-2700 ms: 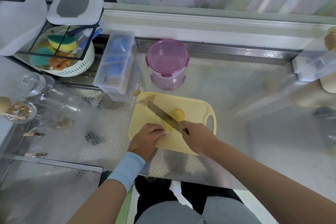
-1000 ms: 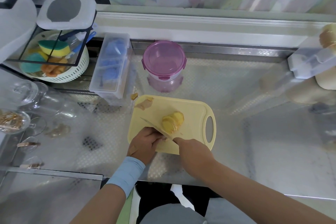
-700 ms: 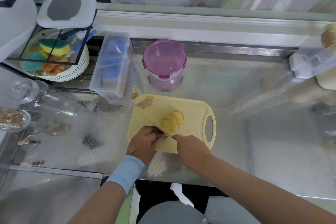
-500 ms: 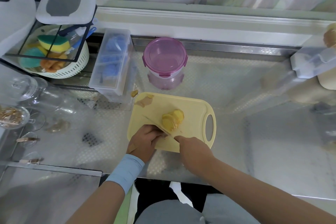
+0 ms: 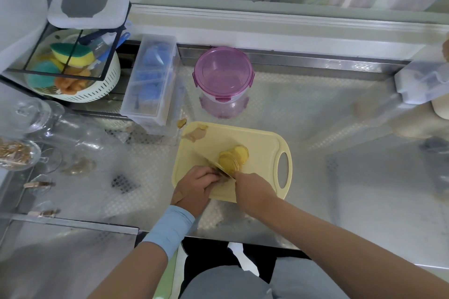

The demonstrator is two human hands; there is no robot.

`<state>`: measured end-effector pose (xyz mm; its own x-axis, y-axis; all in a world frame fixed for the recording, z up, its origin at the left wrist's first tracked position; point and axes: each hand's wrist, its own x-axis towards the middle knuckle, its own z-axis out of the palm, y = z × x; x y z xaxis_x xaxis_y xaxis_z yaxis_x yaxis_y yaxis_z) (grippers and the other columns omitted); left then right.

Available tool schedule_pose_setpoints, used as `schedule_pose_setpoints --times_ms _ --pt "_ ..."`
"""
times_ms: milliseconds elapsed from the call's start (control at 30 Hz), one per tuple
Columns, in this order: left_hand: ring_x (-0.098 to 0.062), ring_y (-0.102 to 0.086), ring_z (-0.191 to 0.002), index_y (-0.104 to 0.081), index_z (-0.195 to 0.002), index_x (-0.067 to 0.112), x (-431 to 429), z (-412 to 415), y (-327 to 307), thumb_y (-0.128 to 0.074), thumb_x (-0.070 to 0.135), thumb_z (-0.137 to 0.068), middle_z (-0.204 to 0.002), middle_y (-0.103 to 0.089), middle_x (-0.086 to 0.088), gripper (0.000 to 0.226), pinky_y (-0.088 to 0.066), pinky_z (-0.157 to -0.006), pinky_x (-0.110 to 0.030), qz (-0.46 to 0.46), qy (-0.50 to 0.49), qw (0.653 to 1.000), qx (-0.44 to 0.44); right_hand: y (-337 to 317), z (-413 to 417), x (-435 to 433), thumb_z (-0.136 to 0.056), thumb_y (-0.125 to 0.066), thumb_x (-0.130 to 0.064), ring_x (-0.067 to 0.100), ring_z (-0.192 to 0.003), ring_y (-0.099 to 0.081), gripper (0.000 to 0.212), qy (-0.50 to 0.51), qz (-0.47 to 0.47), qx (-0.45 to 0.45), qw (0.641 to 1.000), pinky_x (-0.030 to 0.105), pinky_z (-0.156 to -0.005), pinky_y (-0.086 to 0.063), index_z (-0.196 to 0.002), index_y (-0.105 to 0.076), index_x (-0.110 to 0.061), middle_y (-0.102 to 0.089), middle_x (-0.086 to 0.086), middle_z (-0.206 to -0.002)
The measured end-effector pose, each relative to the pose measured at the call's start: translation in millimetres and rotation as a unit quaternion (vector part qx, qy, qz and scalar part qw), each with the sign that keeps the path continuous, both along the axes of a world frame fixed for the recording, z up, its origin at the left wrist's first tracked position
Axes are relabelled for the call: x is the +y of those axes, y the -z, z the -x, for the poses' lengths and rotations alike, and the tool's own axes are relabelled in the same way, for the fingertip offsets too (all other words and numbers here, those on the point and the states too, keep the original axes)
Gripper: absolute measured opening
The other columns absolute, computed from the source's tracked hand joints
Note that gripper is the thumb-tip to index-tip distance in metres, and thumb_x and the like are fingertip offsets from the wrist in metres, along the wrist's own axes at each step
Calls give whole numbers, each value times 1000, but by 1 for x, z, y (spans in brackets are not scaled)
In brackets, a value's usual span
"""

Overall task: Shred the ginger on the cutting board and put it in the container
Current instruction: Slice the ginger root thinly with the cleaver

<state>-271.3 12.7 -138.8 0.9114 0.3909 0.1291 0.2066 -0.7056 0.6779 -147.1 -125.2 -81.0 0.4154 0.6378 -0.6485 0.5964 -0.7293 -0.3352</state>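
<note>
Both hands are down at the near edge of the yellow cutting board (image 5: 262,143), and the cutting goes on. The right hand (image 5: 252,192) is closed around the knife's handle, which is hidden inside the fist; only the blade of the knife (image 5: 215,165) shows, angled up and to the left across the board. The left hand (image 5: 196,185) sits curled just beside it, fingers bunched right against the blade. What they press on is hidden under the knuckles, so I cannot tell how much ginger is under there.

The stack of ginger slices (image 5: 233,159) lies fanned out in the middle of the board, just on the far side of the blade and touching it. Compared with 2.7 seconds ago, the knife reads much shorter: back then the long blade stretched to the board's far-left corner, now it is drawn in close to the hands. Since half a second ago almost nothing has shifted; hands, blade and slices sit nearly where they were.

A scrap of peel (image 5: 195,133) rests at the board's far-left corner, another bit (image 5: 181,123) on the counter just off it. The pink-lidded container (image 5: 223,80) stands beyond the board with its lid on, well apart from the slices.
</note>
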Motion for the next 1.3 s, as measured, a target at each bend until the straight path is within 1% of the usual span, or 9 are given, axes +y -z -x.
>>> schedule_pose_setpoints --times_ms 200,367,500,600,700,833,967,1067,1300 --pt "-8 -56 -98 -77 -93 15 1 0 -2 -55 25 -91 -100 -68 6 24 -35 -94 -7 -13 7 1000 -3 5 -10 1 -103 -42 -16 26 -87 -63 19 31 -10 29 999 43 -77 -58 -121 -46 -13 -63 11 -103" --pt "-3 -52 -100 -76 -98 21 2 -1 -2 -57 28 -92 -101 -65 11 21 -39 -92 -13 -3 14 1000 1 4 -16 -4 -105 -33 -20 23 -68 -56 28 81 -70 79 991 37 -61 -47 -133 -39 -22 -62 9 -90" --pt "2 -48 -100 -76 -99 22 4 -1 -4 -57 29 -92 -101 -64 12 21 -37 -92 -11 -4 19 1000 4 1 -20 -3 -103 -32 -16 28 -82 -56 40 94 -61 103 988 35 -71 -46 -139 -46 -26 -62 7 -98" --pt "1 -47 -101 -76 -99 20 5 -1 -6 -54 30 -93 -102 -64 10 25 -35 -92 -10 -13 29 999 12 -9 -24 -1 -102 -34 -17 24 -78 -49 27 98 -51 126 986 29 -64 -38 -108 -60 -25 -55 0 -83" --pt "1 -45 -100 -76 -100 19 5 0 -7 -52 29 -93 -103 -63 7 27 -31 -93 -5 -18 37 999 18 -22 -26 0 -102 -37 -20 21 -71 -43 24 107 -47 122 986 29 -61 -34 -84 -53 -20 -50 0 -76" --pt "0 -47 -98 -76 -101 20 6 0 -8 -52 31 -93 -102 -64 5 27 -31 -91 -4 -14 36 999 16 -32 -18 -4 -101 -33 -18 25 -74 -56 23 91 -40 64 993 36 -64 -48 -108 -54 -26 -61 4 -85" --pt "-9 -52 -97 -76 -99 17 6 1 -5 -55 28 -91 -101 -67 2 26 -32 -90 -6 -35 38 999 1 -35 7 -15 -98 -39 -9 28 -72 -55 50 28 -30 -30 999 36 -59 -45 -140 -43 -36 -58 6 -85" --pt "-12 -51 -95 -76 -94 11 4 1 -2 -53 24 -89 -98 -68 -5 27 -33 -90 -9 -51 31 998 -12 -35 22 -25 -94 -40 -4 29 -68 -52 61 23 -35 -52 998 33 -52 -34 -144 -37 -39 -50 2 -78" --pt "-16 -52 -92 -76 -87 7 2 1 2 -55 22 -85 -91 -68 -8 25 -37 -86 -15 -67 5 998 -15 -41 31 -42 -89 -42 1 25 -62 -48 66 28 -27 -67 997 32 -48 -31 -144 -32 -36 -46 0 -72"
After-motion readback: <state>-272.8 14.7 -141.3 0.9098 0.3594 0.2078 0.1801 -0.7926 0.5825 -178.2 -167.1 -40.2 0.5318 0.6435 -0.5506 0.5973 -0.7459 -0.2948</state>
